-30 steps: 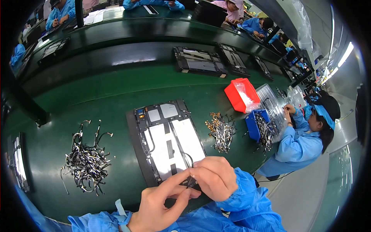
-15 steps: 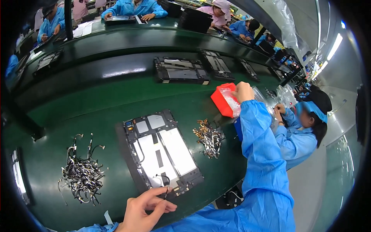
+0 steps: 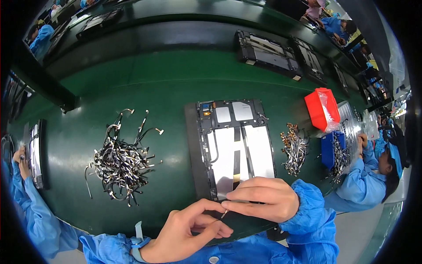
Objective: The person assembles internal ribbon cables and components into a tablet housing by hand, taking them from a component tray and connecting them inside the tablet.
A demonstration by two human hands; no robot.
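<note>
Below the near end of an opened tablet-like device (image 3: 222, 149), my two hands meet at the fingertips. My left hand (image 3: 191, 231) is closed in a pinch on a short thin cable (image 3: 224, 214); only a small end of it shows. Against that cable my right hand (image 3: 266, 200) presses its thumb and fingertips together; anything small between them is hidden. White battery cells and a black frame fill the device, and my right hand covers its near right corner. A tangled pile of black cables (image 3: 123, 165) lies left of it, and a smaller pile of cables with copper-coloured ends (image 3: 294, 149) on its right.
A red bin (image 3: 314, 110) with clear plastic pieces and a blue bin (image 3: 327, 149) of cables stand at the right. More opened devices (image 3: 268, 55) line the far side of the green bench (image 3: 154, 92). Co-workers sit at both sides; a dark post (image 3: 48, 88) rises at left.
My right hand has come back from the red bin to my left hand's fingertips. My left hand keeps its pinch on the cable. The view has swung left.
</note>
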